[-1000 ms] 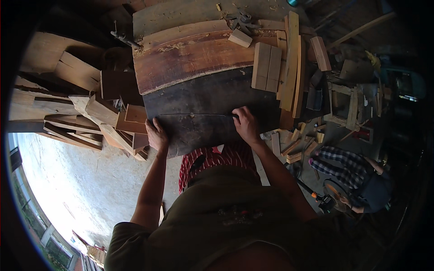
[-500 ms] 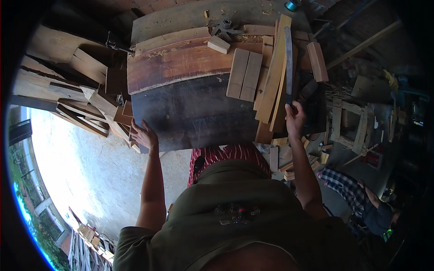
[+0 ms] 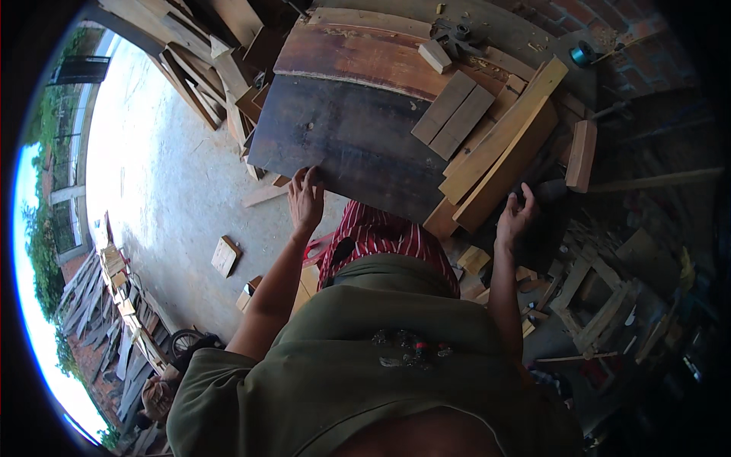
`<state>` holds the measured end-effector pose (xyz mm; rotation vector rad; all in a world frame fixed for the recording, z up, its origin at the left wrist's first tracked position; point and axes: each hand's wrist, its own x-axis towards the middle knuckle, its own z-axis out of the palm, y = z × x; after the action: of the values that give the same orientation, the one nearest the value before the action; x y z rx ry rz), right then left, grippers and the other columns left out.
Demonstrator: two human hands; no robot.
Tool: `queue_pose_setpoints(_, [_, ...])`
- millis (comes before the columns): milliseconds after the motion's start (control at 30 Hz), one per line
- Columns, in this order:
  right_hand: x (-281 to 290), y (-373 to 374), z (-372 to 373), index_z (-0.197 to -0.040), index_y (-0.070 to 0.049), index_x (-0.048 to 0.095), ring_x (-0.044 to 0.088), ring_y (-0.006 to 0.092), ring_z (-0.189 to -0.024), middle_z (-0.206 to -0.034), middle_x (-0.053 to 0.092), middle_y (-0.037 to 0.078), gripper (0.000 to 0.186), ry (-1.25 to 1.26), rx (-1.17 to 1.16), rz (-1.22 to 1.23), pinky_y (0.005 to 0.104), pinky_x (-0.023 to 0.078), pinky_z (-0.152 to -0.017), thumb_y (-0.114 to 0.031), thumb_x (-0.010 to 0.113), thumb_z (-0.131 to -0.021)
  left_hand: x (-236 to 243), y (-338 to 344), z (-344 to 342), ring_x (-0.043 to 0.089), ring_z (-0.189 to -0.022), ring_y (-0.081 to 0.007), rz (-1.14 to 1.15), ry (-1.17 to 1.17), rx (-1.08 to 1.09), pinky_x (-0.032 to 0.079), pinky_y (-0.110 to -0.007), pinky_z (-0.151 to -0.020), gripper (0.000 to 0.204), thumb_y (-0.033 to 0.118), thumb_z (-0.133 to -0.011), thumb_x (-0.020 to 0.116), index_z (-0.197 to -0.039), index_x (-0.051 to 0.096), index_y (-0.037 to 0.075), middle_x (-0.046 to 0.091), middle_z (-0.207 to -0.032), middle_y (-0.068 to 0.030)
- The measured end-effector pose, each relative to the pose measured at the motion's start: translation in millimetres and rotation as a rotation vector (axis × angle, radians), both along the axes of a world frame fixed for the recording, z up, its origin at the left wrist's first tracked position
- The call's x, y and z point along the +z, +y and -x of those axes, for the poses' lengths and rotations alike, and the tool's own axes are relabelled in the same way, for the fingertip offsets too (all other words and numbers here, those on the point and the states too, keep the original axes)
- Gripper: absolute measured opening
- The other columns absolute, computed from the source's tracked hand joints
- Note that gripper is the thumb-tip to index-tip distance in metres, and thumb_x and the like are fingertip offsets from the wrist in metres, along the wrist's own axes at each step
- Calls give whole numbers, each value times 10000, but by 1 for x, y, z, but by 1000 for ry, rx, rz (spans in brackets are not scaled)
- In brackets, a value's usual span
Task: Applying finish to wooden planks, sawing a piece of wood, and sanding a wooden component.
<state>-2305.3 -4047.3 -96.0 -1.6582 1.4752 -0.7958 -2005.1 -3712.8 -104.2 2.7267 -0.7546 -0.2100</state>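
Observation:
My left hand [image 3: 305, 201] is at the near left edge of a dark worktop board [image 3: 343, 137], its fingers spread and lightly bent against the edge. My right hand [image 3: 516, 219] hovers beside the near end of a yellowish wooden plank [image 3: 509, 169]. Its fingers are loosely curled with a gap between thumb and forefinger, and nothing shows in them. A second long plank [image 3: 502, 122] leans alongside the first. Left of these lie two short brown wood pieces [image 3: 454, 114], side by side. Dark shapes beyond my right hand are too dim to make out.
A reddish-brown slab [image 3: 358, 53] spans the worktop's far part, with a small wood block [image 3: 435, 56] on it. At right stands a thick block [image 3: 581, 156]. A wooden frame [image 3: 594, 297] and scraps are on the right floor; a loose block [image 3: 225, 256] lies on the left floor.
The view has swung, so the worktop appears tilted. The long grey strip by my right hand is no longer in sight. My left hand has shifted right along the worktop's near edge.

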Motion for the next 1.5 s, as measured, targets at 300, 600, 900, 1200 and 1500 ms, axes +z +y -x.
queue_pose_setpoints(300, [55,18,-47,-1208,-113,615,539,279,-1043,-1218,488,167,277,186,325,360,343,525,-781,-67,579,-937,1,0,10,370,-1350,-355,9,32,58,348,-425,-1111,546,294,-900,603,-1405,476,130,402,-1470,-138])
queue_pose_setpoints(600, [64,83,-155,-1126,-83,654,576,203,-860,-1117,532,99,197,35,578,245,315,493,-697,-54,570,-950,1,51,-15,413,-1303,-333,122,-19,-167,363,-453,-1079,519,249,-902,609,-1401,477,204,406,-1448,-104])
queue_pose_setpoints(900, [76,202,-281,-1113,-65,654,589,256,-979,-1127,545,108,201,157,1113,295,329,529,-706,-49,585,-925,-49,186,-53,469,-1221,-326,144,55,233,420,-448,-1010,512,235,-863,626,-1354,497,172,479,-1349,-122])
queue_pose_setpoints(1200, [71,237,-328,-1096,-62,641,553,312,-1073,-1141,538,119,192,273,1262,349,428,457,-919,-72,591,-911,-88,253,-93,530,-1144,-380,81,360,437,459,-451,-979,461,217,-860,610,-1302,533,113,555,-1227,-181])
queue_pose_setpoints(1500, [41,224,-317,-1192,-95,609,478,369,-1208,-1319,468,160,288,455,1201,286,453,413,-1012,-121,614,-905,-95,223,-133,554,-1150,-401,194,496,385,445,-457,-1005,381,231,-860,588,-1210,605,79,589,-1221,-224])
